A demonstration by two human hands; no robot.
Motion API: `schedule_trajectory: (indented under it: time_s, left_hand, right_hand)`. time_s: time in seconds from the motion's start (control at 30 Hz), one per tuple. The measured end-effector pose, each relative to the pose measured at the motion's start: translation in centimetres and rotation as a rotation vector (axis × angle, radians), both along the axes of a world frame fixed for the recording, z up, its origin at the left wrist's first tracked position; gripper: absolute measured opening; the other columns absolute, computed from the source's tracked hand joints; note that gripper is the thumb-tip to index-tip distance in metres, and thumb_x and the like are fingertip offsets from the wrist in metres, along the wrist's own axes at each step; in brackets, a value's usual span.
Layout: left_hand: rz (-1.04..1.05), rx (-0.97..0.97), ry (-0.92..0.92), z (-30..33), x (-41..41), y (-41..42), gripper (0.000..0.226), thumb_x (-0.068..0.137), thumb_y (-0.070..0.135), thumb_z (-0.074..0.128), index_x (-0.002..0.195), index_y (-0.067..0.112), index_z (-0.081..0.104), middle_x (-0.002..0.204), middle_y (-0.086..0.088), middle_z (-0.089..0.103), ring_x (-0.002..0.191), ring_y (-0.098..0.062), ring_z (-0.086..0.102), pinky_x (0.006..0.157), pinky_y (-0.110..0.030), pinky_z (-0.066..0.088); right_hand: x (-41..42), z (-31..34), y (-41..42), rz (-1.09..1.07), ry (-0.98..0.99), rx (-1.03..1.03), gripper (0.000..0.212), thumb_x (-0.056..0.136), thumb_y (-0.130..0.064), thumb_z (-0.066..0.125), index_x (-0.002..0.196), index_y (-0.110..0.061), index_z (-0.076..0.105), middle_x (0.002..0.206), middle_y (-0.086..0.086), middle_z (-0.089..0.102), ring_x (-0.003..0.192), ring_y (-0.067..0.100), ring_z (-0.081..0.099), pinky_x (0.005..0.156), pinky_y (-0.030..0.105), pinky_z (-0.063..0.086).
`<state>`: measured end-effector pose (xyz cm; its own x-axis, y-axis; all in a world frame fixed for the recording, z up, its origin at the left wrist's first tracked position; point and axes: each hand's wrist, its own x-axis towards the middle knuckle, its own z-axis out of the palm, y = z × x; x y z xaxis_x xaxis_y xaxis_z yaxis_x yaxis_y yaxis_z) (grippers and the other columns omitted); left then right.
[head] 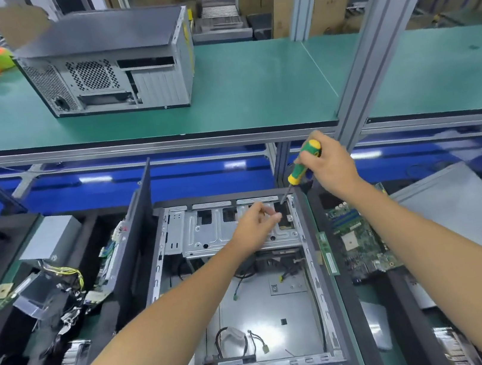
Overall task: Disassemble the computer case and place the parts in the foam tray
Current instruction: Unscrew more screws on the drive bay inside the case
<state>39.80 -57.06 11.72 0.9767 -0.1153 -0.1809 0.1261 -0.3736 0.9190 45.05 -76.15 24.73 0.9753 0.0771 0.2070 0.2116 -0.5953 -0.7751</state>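
An open computer case (pixel 283 304) lies flat in front of me, with loose cables on its bare metal floor. At its far end sits a silver drive cage (pixel 206 231). My right hand (pixel 329 166) grips a green and yellow screwdriver (pixel 304 162), whose tip points down at the cage's far right corner. My left hand (pixel 255 221) hovers over the cage with thumb and forefinger close together; whether they pinch anything is unclear. A green motherboard (pixel 360 236) and a RAM stick (pixel 326 252) lie in the black foam tray (pixel 330 200) to the right.
A second, closed computer case (pixel 110 67) stands on the green upper shelf. To the left lie a power supply (pixel 45 239), cables and a heatsink (pixel 70 364) in black foam. A grey side panel (pixel 463 211) rests at the right. An aluminium post (pixel 374 37) rises beside my right hand.
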Motion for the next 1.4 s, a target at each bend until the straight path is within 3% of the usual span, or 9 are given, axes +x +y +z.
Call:
schedule_trajectory:
  time_s: [0.07, 0.17, 0.27, 0.4, 0.63, 1.03, 1.2, 1.4]
  left_hand:
    - [0.000, 0.091, -0.071, -0.3, 0.5, -0.8, 0.018, 0.100, 0.034, 0.064, 0.106, 0.017, 0.062, 0.070, -0.003, 0.049, 0.055, -0.012, 0.045, 0.055, -0.031, 0.042]
    - [0.007, 0.141, -0.120, -0.8, 1.2, -2.2, 0.012, 0.099, 0.032, 0.065, 0.104, 0.021, 0.065, 0.066, 0.009, 0.054, 0.058, -0.010, 0.051, 0.059, -0.033, 0.044]
    - [0.053, 0.149, -0.185, -1.2, 1.6, -3.4, 0.008, 0.099, 0.030, 0.066, 0.102, 0.023, 0.067, 0.079, 0.017, 0.061, 0.071, 0.000, 0.055, 0.069, -0.032, 0.047]
    - [0.006, 0.209, -0.224, -1.5, 2.2, -3.9, 0.012, 0.100, 0.028, 0.064, 0.101, 0.018, 0.072, 0.098, 0.006, 0.069, 0.093, -0.013, 0.062, 0.086, -0.039, 0.053]
    - [-0.004, 0.246, -0.274, -1.8, 2.4, -3.8, 0.014, 0.102, 0.030, 0.060, 0.106, 0.019, 0.069, 0.099, 0.006, 0.069, 0.092, -0.013, 0.063, 0.085, -0.041, 0.055]
    - [-0.068, 0.368, -0.302, -1.8, 2.2, -3.6, 0.019, 0.105, 0.028, 0.055, 0.113, 0.012, 0.062, 0.106, -0.002, 0.068, 0.094, -0.021, 0.061, 0.084, -0.042, 0.052]
    - [-0.080, 0.383, -0.303, -1.8, 2.1, -3.5, 0.017, 0.105, 0.026, 0.055, 0.112, 0.012, 0.061, 0.107, -0.004, 0.066, 0.094, -0.021, 0.061, 0.083, -0.041, 0.052]
    - [-0.108, 0.403, -0.322, -1.8, 2.1, -3.4, 0.015, 0.105, 0.024, 0.055, 0.109, 0.011, 0.060, 0.106, -0.004, 0.064, 0.094, -0.022, 0.059, 0.083, -0.041, 0.050]
  right_hand:
    - [0.6, 0.2, 0.0, -0.021, -0.019, -0.163, 0.035, 0.073, -0.054, 0.050, 0.084, -0.021, 0.051, 0.076, -0.010, 0.072, 0.070, 0.020, 0.066, 0.062, 0.041, 0.050]
    - [1.4, -0.4, 0.3, -0.033, -0.040, -0.338, 0.034, 0.075, -0.059, 0.049, 0.079, -0.025, 0.045, 0.067, -0.006, 0.065, 0.062, 0.012, 0.059, 0.054, 0.033, 0.034]
    - [1.8, -1.4, 0.5, -0.022, -0.056, -0.431, 0.032, 0.079, -0.057, 0.052, 0.075, -0.028, 0.041, 0.062, -0.007, 0.057, 0.059, 0.008, 0.053, 0.053, 0.030, 0.024]
    - [2.1, -2.3, 0.7, -0.014, -0.072, -0.458, 0.028, 0.081, -0.055, 0.053, 0.074, -0.031, 0.040, 0.061, -0.010, 0.055, 0.058, 0.002, 0.049, 0.052, 0.028, 0.023]
    - [2.6, -2.5, 1.0, -0.068, -0.075, -0.436, 0.026, 0.081, -0.054, 0.056, 0.073, -0.034, 0.043, 0.060, -0.015, 0.053, 0.059, -0.001, 0.046, 0.053, 0.027, 0.021]
    - [2.8, -3.0, 1.4, -0.056, -0.002, -0.399, 0.026, 0.081, -0.053, 0.051, 0.073, -0.031, 0.040, 0.063, -0.010, 0.055, 0.060, 0.008, 0.051, 0.054, 0.029, 0.028]
    - [2.7, -3.1, 1.5, -0.049, 0.016, -0.408, 0.021, 0.085, -0.050, 0.053, 0.084, -0.032, 0.043, 0.066, -0.010, 0.055, 0.063, 0.010, 0.052, 0.055, 0.030, 0.030]
    - [2.9, -2.1, 1.8, 0.032, 0.096, -0.447, 0.024, 0.086, -0.044, 0.060, 0.081, -0.022, 0.051, 0.072, -0.006, 0.062, 0.068, 0.016, 0.056, 0.060, 0.032, 0.037]
